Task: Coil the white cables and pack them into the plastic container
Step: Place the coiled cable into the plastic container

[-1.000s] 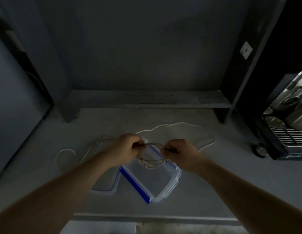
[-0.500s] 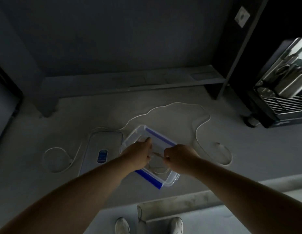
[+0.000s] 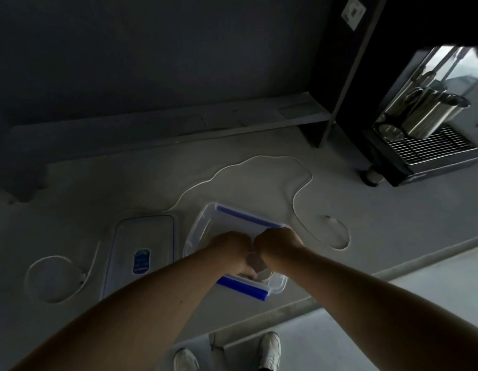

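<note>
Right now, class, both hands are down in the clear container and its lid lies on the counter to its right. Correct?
No. The head view shows the lid lying on the counter to the left of the container, not its right. The left hand and right hand are indeed both down in the container.

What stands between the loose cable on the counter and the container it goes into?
No object. The lid lies off, beside the container on its left, so the top is open. The cable runs behind and right of it. Only the left hand and right hand, down inside, fill the opening.
</note>
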